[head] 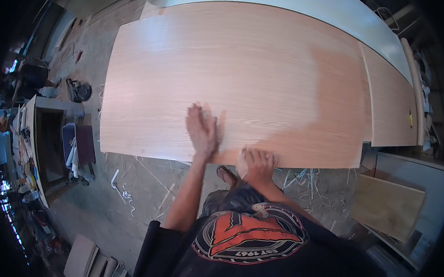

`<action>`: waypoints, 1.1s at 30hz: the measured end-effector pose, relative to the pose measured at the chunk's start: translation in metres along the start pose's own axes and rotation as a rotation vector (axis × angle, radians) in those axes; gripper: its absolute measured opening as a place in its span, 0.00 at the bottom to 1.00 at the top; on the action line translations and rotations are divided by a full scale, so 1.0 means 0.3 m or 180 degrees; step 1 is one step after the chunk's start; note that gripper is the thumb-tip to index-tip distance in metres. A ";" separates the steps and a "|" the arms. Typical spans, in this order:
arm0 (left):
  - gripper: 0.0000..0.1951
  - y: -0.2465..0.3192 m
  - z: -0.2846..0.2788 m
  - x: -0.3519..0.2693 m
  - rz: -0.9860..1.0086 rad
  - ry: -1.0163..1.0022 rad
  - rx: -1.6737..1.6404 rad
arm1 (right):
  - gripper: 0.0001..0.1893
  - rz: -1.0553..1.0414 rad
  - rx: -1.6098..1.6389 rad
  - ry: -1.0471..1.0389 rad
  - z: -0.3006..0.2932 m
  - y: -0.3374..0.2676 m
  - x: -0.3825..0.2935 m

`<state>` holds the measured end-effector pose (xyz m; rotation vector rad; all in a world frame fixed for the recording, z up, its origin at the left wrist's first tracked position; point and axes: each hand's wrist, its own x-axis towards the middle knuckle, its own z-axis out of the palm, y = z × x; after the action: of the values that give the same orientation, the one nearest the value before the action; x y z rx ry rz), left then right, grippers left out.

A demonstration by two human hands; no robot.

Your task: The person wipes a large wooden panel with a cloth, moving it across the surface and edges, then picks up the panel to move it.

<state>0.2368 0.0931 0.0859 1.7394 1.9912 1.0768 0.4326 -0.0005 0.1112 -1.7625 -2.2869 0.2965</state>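
Note:
A large wood-grain board (219,71) lies flat before me. My left hand (202,130) rests palm down on it close to the near edge, with the fingers pointing away from me and nothing seen in its grasp. At the near edge, to the right of it, my right hand (258,163) is closed on a pale cloth or pad (241,163), mostly hidden by the fingers. Both hands are somewhat blurred.
Beyond the board lies a white sheet (275,4). A smaller wood-grain panel (391,97) is at the right, above a plywood piece (388,205). A purple bin (84,144) with rolls stands at left. Offcut strips (305,179) litter the floor. People are at far left.

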 end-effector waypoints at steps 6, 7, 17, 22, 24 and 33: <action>0.33 0.175 0.111 -0.131 -0.0188 -0.0521 0.0479 | 0.22 -0.0093 -0.0414 0.0174 -0.043 0.147 0.363; 0.34 0.194 0.106 -0.136 -0.0144 -0.0610 0.0823 | 0.21 -0.0002 -0.0439 0.0211 -0.025 0.207 0.507; 0.37 0.222 0.086 -0.138 -0.0256 -0.0789 0.1107 | 0.22 0.0413 -0.0531 0.0406 -0.106 0.563 1.556; 0.35 0.205 0.078 -0.143 -0.0085 -0.0617 0.1098 | 0.29 0.0328 -0.0549 0.0182 -0.102 0.446 0.994; 0.34 0.216 0.097 -0.122 -0.0077 -0.0670 0.0927 | 0.34 0.0434 -0.0401 -0.0302 -0.171 0.363 0.676; 0.31 0.324 0.211 -0.258 -0.0224 -0.0486 0.1162 | 0.24 -0.0481 -0.0412 0.0300 -0.055 0.349 0.106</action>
<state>0.3663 0.0414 0.0901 1.8400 2.2350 0.5626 0.5262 0.0569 0.0974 -1.6116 -2.4021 0.0377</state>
